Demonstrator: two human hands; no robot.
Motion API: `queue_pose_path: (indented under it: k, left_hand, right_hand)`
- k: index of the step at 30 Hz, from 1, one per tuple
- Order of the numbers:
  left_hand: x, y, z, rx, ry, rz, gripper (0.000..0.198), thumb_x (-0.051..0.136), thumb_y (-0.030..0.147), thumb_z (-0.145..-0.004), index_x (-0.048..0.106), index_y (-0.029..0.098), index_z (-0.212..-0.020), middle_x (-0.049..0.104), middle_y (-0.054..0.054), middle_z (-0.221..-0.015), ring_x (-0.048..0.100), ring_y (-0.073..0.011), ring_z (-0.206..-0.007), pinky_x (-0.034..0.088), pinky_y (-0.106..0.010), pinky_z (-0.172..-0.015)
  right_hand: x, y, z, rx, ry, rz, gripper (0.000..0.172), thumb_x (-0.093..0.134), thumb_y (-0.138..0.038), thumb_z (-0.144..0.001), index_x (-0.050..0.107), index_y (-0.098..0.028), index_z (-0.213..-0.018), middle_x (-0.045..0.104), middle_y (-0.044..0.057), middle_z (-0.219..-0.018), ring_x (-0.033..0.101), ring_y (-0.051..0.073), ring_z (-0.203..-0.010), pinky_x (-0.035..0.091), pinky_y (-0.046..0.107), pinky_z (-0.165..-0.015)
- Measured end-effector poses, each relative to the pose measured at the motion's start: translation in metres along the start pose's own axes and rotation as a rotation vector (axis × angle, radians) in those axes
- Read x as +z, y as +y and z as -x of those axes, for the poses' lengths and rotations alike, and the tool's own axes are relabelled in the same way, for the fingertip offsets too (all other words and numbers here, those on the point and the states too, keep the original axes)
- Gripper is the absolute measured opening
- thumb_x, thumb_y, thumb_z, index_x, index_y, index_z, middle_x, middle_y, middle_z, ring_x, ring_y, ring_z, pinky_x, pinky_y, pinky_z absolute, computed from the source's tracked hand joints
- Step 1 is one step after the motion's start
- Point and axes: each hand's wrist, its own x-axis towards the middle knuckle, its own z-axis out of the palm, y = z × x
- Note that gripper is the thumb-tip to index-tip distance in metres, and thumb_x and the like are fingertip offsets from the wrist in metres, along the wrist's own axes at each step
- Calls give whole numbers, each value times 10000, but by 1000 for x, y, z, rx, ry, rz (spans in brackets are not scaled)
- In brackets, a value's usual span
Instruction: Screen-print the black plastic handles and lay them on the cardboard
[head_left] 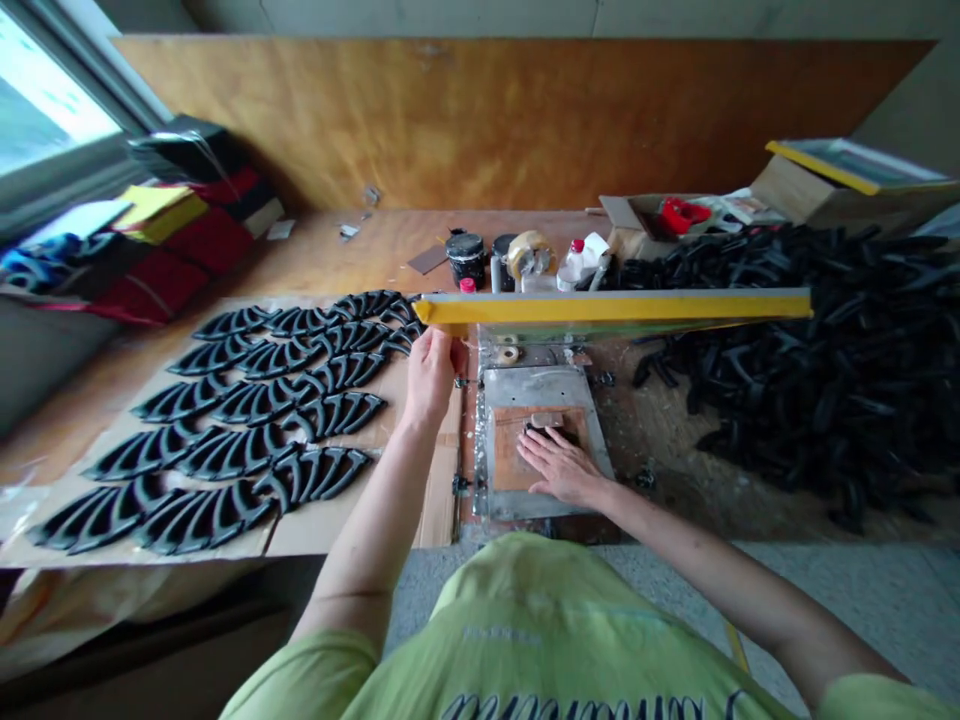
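My left hand (pixel 430 378) is closed on the left corner of a yellow-edged screen frame (pixel 615 307), raised and seen edge-on above the bench. Below the frame lies a flat metal plate (pixel 536 383) with a brown wooden block (pixel 507 440) on it. My right hand (pixel 562 467) rests over the block with fingers stretched out flat. Under its fingertips a small black piece (pixel 568 434) partly shows, beside a small brown block (pixel 547 420). How firmly the fingers touch the piece is hidden.
Left, rows of black curved plastic parts (pixel 217 455) lie on cardboard (pixel 360 515). A big heap of black parts (pixel 817 370) covers the right side. Behind the frame stand a black jar (pixel 466 260), a tape roll (pixel 530 256) and a red-capped bottle (pixel 575 260).
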Motion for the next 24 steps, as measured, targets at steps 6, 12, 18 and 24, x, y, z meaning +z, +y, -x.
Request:
queue_pose_path:
  k: [6, 12, 18, 24]
  left_hand:
    - [-14, -8, 61, -265, -53, 75, 628, 472, 730, -874, 729, 160, -943, 685, -51, -755, 580, -131, -592, 446, -236, -523]
    - [-30, -76, 136, -604, -115, -23, 802, 730, 609, -732, 585, 174, -1391, 625, 21, -674, 516, -105, -538, 375, -201, -479]
    - [-25, -137, 152, -568, -67, -90, 895, 704, 556, -752, 440, 154, -1506, 622, 26, -692, 518, -107, -557, 401, -208, -517]
    - [-28, -142, 153, -581, -88, -146, 791, 683, 570, -761, 538, 152, -1417, 702, -37, -819, 620, -172, -694, 472, -248, -598]
  right_hand:
    - [-46, 44, 48, 223, 207, -195, 265, 518, -290, -983, 729, -243, -1136, 737, 30, -1182, 668, 210, -1125, 488, 396, -1036]
    - [-106, 88, 26, 542, 548, -111, 369, 469, -306, -987, 631, -148, -1279, 647, 127, -1275, 655, 252, -1077, 520, 409, -958]
    - [-103, 48, -53, 299, 275, 75, 400, 722, -219, -841, 623, -123, -1216, 652, 139, -1164, 580, 281, -1127, 470, 405, -972]
    - [-74, 29, -28, 203, 71, 112, 176, 528, -100, -888, 693, -143, -935, 703, 121, -968, 611, 245, -971, 458, 338, -839]
